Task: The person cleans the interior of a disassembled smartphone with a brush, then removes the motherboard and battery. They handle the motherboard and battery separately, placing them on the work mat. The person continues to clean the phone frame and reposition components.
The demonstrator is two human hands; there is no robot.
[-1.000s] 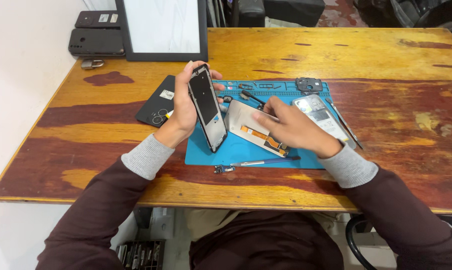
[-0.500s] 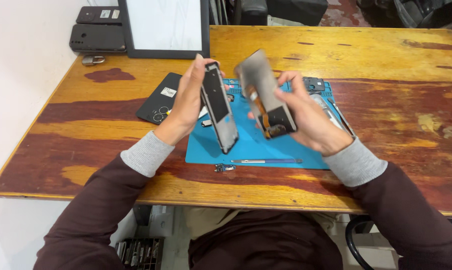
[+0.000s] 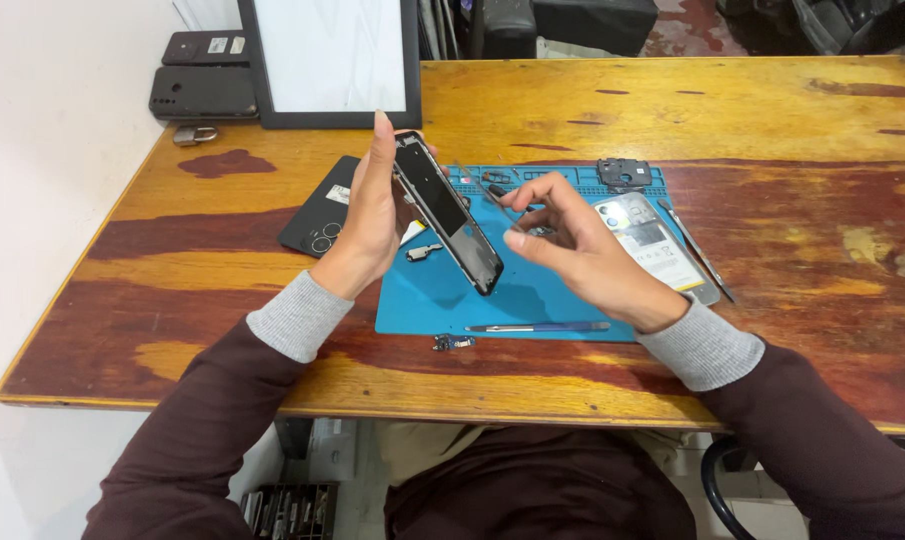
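Left hand (image 3: 372,215) raised over the blue repair mat (image 3: 422,300), grip closed around an opened smartphone frame (image 3: 447,212) held on edge, tilted, lower corner just above the mat. Right hand (image 3: 572,245) just beside it to the right, thumb and forefinger pinched narrow near the phone's inner face (whether anything small sits between the fingertips cannot be told). Lying on the mat: a slim tool (image 3: 537,327) along the front edge, a small metal part (image 3: 424,251) under the left hand, a dark camera bracket (image 3: 623,172) at the far right corner. Resting at the mat's right edge, a back cover with foil and a label (image 3: 652,245), tweezers (image 3: 697,250) just beside it. Off the mat's front edge on the wooden surface (image 3: 772,110), a tiny component board (image 3: 454,342). Left of the mat, a black phone (image 3: 317,215) with camera rings showing. Farther back, a framed white panel (image 3: 332,60) and two dark phones (image 3: 204,92) stacked near the wall.
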